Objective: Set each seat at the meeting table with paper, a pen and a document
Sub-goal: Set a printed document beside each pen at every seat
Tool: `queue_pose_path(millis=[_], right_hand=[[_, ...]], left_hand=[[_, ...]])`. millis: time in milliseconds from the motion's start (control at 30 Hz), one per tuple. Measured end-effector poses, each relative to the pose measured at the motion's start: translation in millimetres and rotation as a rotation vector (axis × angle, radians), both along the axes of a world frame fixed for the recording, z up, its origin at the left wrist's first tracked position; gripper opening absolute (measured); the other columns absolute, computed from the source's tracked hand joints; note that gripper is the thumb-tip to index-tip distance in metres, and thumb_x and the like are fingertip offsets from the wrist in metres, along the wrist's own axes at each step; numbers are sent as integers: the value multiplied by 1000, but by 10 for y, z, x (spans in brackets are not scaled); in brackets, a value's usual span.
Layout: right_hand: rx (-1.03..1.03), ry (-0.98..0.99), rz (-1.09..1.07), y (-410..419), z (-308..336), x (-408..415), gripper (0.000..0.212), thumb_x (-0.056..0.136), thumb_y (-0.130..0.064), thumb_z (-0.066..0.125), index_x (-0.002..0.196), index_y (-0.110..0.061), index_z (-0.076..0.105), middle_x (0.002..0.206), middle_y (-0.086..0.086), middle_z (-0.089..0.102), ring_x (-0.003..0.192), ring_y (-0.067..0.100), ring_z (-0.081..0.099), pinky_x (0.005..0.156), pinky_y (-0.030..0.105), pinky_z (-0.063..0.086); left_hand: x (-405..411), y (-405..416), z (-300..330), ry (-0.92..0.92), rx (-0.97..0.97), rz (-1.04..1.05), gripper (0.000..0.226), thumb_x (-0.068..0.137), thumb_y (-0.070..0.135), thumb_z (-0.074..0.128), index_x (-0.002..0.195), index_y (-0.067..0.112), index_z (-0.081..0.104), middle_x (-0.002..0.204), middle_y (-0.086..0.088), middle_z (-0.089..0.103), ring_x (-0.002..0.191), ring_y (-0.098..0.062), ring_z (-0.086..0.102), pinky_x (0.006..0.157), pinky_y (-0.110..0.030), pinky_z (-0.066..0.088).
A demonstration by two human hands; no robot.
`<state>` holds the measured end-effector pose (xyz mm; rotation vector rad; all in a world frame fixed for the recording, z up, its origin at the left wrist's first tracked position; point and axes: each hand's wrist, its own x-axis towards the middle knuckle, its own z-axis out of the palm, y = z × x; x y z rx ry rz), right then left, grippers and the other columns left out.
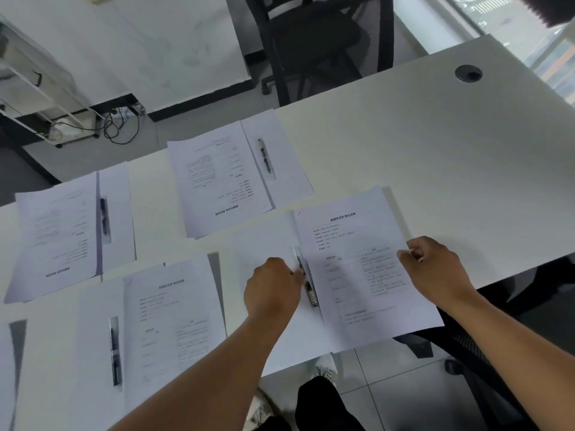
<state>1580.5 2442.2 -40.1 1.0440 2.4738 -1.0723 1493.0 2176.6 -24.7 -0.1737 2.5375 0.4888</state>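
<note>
White meeting table (404, 157) carries four place settings, each made up of a blank sheet, a printed document and a pen.

Nearest setting, at the near edge: the left hand (273, 287) rests on the blank paper (264, 244), fingers curled, fingertips at the pen (306, 283). Whether it pinches the pen or only touches it cannot be told; the fingers hide the contact. The pen lies along the seam where the blank paper meets the printed document (364, 269), tip pointing away from the person. The right hand (432, 265) pinches the right edge of that document between thumb and curled fingers. The document lies flat, its near corner overhanging the table edge.

Second near setting, to the left: a document (174, 321) overlaps a blank sheet (96, 337) with a black pen (115, 356) lying on that sheet.

Far side, two settings face the other way. The centre one has a document (217, 178) and a pen (265, 155) on the sheet beside it. The far-left one has a document (56, 231) with a pen (104, 220) just beside it.

A black mesh office chair (317, 45) stands beyond the table. A round cable grommet (468, 73) sits in the tabletop at far right. A second chair (485, 362) is partly under the near edge, at the person's right.
</note>
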Motion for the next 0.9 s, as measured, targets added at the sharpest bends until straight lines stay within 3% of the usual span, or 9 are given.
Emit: queue_pose_path(millis=[67, 267, 333, 400, 467, 667, 900], right_hand=[[7, -3, 4, -8, 42, 18, 48, 106, -35, 60, 148, -12, 57, 135, 6, 65, 120, 25, 63, 97, 38, 51], [85, -50, 88, -260, 315, 113, 58, 105, -37, 61, 157, -15, 47, 152, 9, 48, 144, 30, 43, 114, 49, 45], [80, -46, 108, -356, 410, 165, 58, 105, -36, 62, 157, -15, 48, 153, 8, 48, 143, 29, 43, 114, 46, 44], [97, -40, 155, -551, 512, 255, 57, 105, -37, 61, 157, -16, 48, 153, 6, 47, 143, 26, 43, 114, 44, 44], [105, -45, 191, -683, 592, 335, 57, 106, -37, 61, 157, -16, 47, 154, 5, 45, 145, 26, 41, 118, 43, 42], [199, -103, 340, -1062, 829, 656, 64, 104, -46, 59, 161, -23, 39, 159, -1, 36, 147, 23, 31, 120, 44, 39], [257, -128, 466, -1044, 968, 744, 70, 103, -54, 55, 164, -30, 31, 162, -6, 30, 150, 21, 27, 120, 45, 39]], left_hand=[[4, -93, 96, 6, 6, -5, 47, 99, 35, 65, 62, 19, 43, 53, 4, 45, 48, -18, 44, 52, -27, 34], [77, -491, 458, 33, 46, -20, 39, 101, 36, 60, 68, 18, 50, 58, 3, 55, 51, -17, 51, 55, -26, 41], [135, -580, 553, 46, 56, -43, 37, 101, 36, 60, 71, 16, 53, 61, 2, 60, 53, -19, 56, 57, -28, 45], [223, -743, 686, 45, 91, -50, 29, 101, 37, 59, 86, 13, 65, 78, -5, 74, 71, -26, 72, 66, -34, 56], [295, -841, 740, 50, 98, -89, 26, 101, 37, 59, 93, 13, 68, 87, -6, 78, 82, -27, 76, 71, -34, 59], [552, -1115, 860, 54, 174, -188, 17, 102, 40, 64, 108, 25, 70, 108, 8, 72, 95, -16, 71, 82, -32, 57], [595, -1135, 989, 96, 174, -286, 31, 102, 46, 68, 128, 29, 68, 132, 9, 62, 104, -13, 70, 91, -31, 57]])
